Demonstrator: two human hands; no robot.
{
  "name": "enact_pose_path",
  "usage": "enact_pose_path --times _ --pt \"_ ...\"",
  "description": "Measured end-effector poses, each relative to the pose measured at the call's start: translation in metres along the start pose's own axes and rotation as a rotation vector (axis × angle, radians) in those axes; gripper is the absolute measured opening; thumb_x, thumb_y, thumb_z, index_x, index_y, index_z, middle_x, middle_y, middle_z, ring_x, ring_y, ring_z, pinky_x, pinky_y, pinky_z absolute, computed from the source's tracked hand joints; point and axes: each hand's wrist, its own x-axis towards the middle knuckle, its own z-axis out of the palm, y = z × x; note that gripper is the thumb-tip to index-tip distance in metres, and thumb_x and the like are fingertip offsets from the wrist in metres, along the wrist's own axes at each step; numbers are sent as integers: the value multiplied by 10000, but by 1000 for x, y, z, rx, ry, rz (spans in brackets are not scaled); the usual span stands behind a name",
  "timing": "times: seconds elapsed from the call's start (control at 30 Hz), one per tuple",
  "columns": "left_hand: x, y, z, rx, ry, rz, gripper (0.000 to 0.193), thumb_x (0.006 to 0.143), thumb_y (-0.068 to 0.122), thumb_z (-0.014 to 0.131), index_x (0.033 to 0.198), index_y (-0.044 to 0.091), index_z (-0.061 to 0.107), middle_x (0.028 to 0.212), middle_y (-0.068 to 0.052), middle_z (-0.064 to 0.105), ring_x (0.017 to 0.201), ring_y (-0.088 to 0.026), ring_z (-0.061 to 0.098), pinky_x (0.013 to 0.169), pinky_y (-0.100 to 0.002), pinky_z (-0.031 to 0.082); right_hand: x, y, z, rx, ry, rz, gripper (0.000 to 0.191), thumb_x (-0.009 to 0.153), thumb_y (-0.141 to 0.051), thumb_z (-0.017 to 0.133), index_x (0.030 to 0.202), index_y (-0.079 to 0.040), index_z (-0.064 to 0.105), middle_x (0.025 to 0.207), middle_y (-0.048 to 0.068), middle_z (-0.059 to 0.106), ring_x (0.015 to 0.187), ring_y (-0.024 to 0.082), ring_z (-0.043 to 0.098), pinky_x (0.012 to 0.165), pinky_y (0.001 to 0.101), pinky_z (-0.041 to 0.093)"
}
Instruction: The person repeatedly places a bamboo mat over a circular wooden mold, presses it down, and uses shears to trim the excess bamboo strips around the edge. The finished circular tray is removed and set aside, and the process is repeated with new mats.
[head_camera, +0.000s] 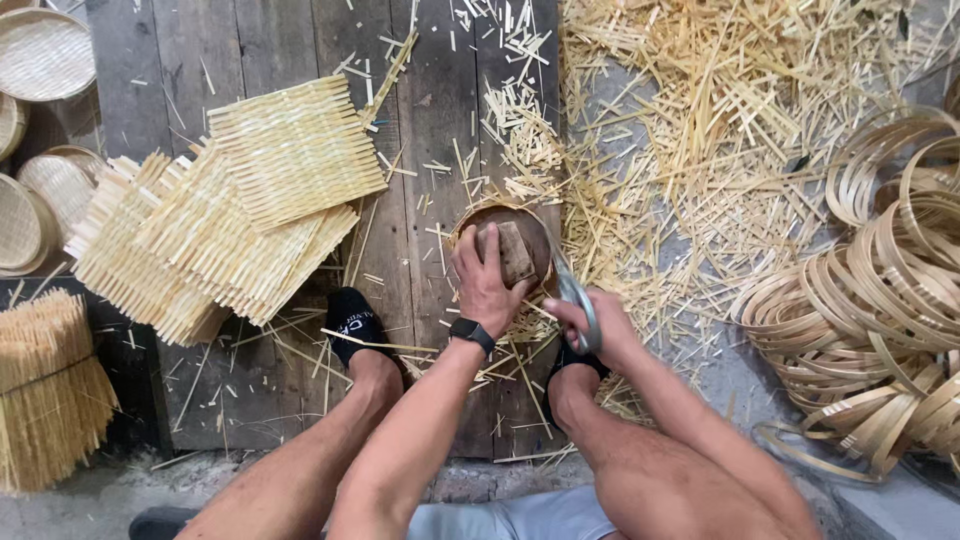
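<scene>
while our left hand (487, 275) presses a brown block (515, 252) onto the round woven tray (470, 228) on the plank floor (440, 130), our right hand (590, 320) grips scissors (577, 300) at its rim. we judge the blades could nick our left fingers or cut too deep if the tray slips.

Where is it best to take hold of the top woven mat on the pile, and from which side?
Probably by its right edge, coming from the right. The top mat lies flat on the pile, and that edge overhangs the floorboards, free of other mats and nearest the left hand.
</scene>
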Motion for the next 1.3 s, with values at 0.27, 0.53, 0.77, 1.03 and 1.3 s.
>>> enact_pose_path --times 0.27,0.53,0.77,1.03,1.3 --pt "5 -7 -11 -88 -60 55 1174 574 220 952 1541 109 297 1537 -321 229 1405 -535 293 1152 -546 337 19 11 -47 -549 106 -25 511 782 -561 778 820 -71 638 649 58 617 573 208 610 539 368 496" --pt "-2 15 1 -155 -40 -60 1053 727 267 856 1601 147 280 1525 -288 358 1356 -480 429 1131 -528 404 66 38 -63 -1341 508 -586 569 716 -550 717 907 -25 612 875 165 606 826 335 640 735 449 523" --pt "1 12 1 -245 -9 -81 1054 705 184 800 1567 -1 223 1483 -302 426 1361 -470 447 1166 -505 378 95 54 -80 -1342 383 -561 357 943 -403 567 969 -49 606 872 122 574 728 225 575 634 397 511" --pt "10 0 -14 -153 -243 4 1026 611 84 780 1521 77 307 1443 -220 468 1313 -447 442 1160 -498 374 94 36 -87 -1524 182 -307 441 1053 -499 522 895 -97 615 774 58 534 684 177 504 584 362 468" --pt "17 -8 -25 -129 -408 182 1047 604 41 758 1562 192 363 1453 -153 479 1345 -411 444 1188 -478 420 104 35 -80 -1499 470 -751 403 748 -445 702 821 -57 623 741 94 560 658 216 551 588 373 503"
